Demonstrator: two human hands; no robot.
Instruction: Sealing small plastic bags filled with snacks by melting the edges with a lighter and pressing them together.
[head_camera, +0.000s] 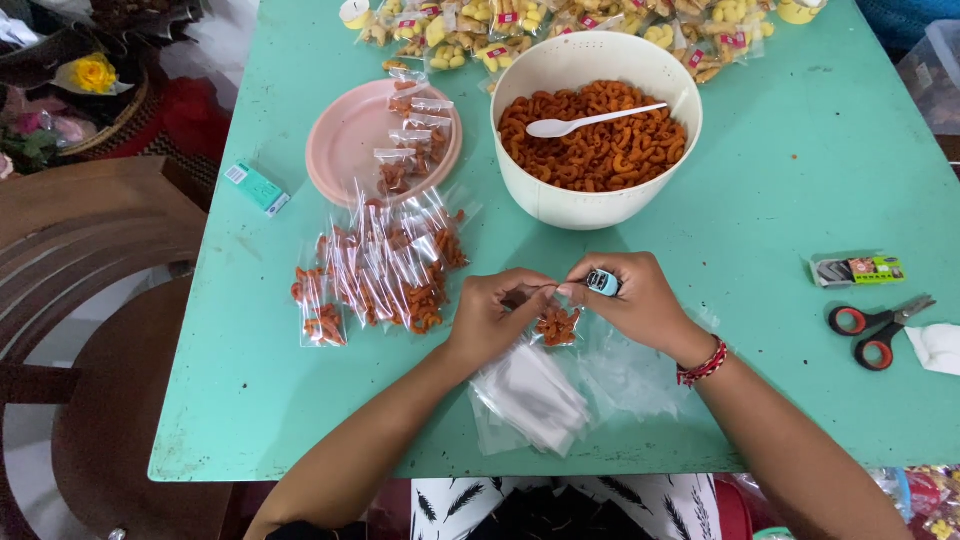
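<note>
Head view: left hand (490, 312) and right hand (632, 300) pinched small snack bag (556, 324) at mouth; right also gripped blue lighter (603, 282). Sealing step judged underway; steady, flat mouth needed next.

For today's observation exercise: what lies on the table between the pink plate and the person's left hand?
In the head view, a heap of small filled clear bags of orange snacks lies between the pink plate and the left hand.

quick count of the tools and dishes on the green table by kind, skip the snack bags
bowl: 1
spoon: 1
pink plate: 1
scissors: 1
Total: 4
The left hand and right hand hold one small bag, not counted.
</note>
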